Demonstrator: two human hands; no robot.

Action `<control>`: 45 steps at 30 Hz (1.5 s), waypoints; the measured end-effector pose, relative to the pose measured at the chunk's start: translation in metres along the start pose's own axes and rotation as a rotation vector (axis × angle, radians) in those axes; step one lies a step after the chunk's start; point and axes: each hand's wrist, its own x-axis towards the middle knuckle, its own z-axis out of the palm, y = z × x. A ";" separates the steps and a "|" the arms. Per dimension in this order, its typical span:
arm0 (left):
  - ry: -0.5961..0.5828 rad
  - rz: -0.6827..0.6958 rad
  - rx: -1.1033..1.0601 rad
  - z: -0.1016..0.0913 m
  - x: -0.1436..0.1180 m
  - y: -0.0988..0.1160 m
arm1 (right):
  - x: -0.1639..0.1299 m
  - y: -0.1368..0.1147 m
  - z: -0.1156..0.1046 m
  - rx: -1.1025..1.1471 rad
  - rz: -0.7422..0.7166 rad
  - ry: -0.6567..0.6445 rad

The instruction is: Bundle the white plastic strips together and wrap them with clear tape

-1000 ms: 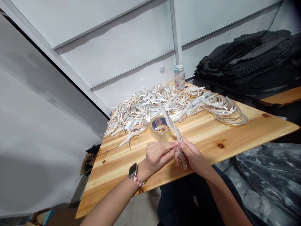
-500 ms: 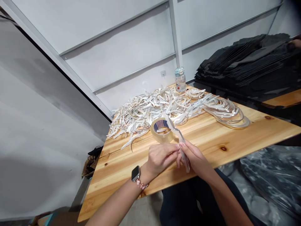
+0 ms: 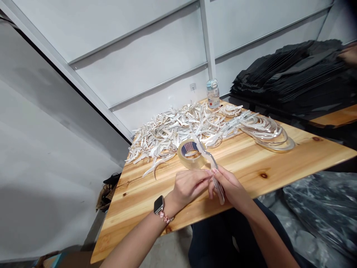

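My right hand (image 3: 230,186) is closed around a thin, curved whitish strip (image 3: 209,158), which slants up and away over the table. My left hand (image 3: 189,186) meets it at the strip, thumb and fingers pinched together against its edge; the fingertips partly hide that spot. Just beyond the hands a roll of clear tape (image 3: 184,158) stands on the table, its core printed blue and red, and the strip's far end passes in front of it. A large tangled heap of similar pale strips (image 3: 173,130) lies behind the roll.
A looped bundle of strips (image 3: 275,136) lies on the wooden table (image 3: 312,160). At the back stands a drinking bottle (image 3: 213,95). On the right, another person's hand (image 3: 350,56) is by a stack of black sheets (image 3: 290,74). Clear plastic wrapping (image 3: 320,212) sits below the table's edge.
My two hands keep nearly the same hold on the strip. At the far right, the other person's hand has come further into view. The view has shifted slightly.
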 end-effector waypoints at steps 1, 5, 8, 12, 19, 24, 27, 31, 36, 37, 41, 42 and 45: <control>-0.007 -0.003 -0.012 -0.001 0.001 0.000 | 0.000 0.000 0.000 -0.006 0.000 -0.006; -0.020 -0.026 -0.059 -0.002 0.003 0.000 | -0.001 0.000 -0.001 -0.011 -0.011 -0.023; -0.002 -0.060 -0.081 -0.001 0.003 0.001 | -0.001 0.000 -0.001 -0.013 -0.014 -0.024; 0.054 -0.145 -0.078 0.003 0.003 0.005 | -0.001 -0.001 -0.001 -0.008 -0.021 -0.024; 0.128 -0.241 -0.006 0.010 0.005 0.012 | -0.002 -0.006 0.002 -0.011 -0.044 0.002; 0.176 -0.301 -0.026 0.013 0.006 0.015 | -0.003 -0.006 0.003 -0.014 -0.075 0.020; 0.206 -0.334 -0.063 0.014 0.006 0.016 | -0.002 -0.005 0.004 -0.027 -0.072 0.036; 0.217 -0.374 -0.111 0.016 0.003 0.013 | -0.002 -0.003 0.004 -0.015 -0.039 0.016; 0.220 -0.340 -0.173 0.017 0.000 0.009 | -0.001 -0.003 0.003 0.008 -0.003 0.019; 0.220 -0.321 -0.167 0.016 0.001 0.009 | -0.001 -0.003 0.002 0.007 -0.003 0.022; 0.206 -0.251 -0.097 0.014 0.003 0.010 | -0.001 -0.001 0.001 0.002 -0.009 0.021; 0.204 -0.236 -0.078 0.013 0.003 0.010 | -0.001 -0.001 0.001 0.002 -0.007 0.025; 0.195 -0.211 -0.027 0.013 0.002 0.009 | -0.001 -0.002 0.001 0.017 -0.002 0.047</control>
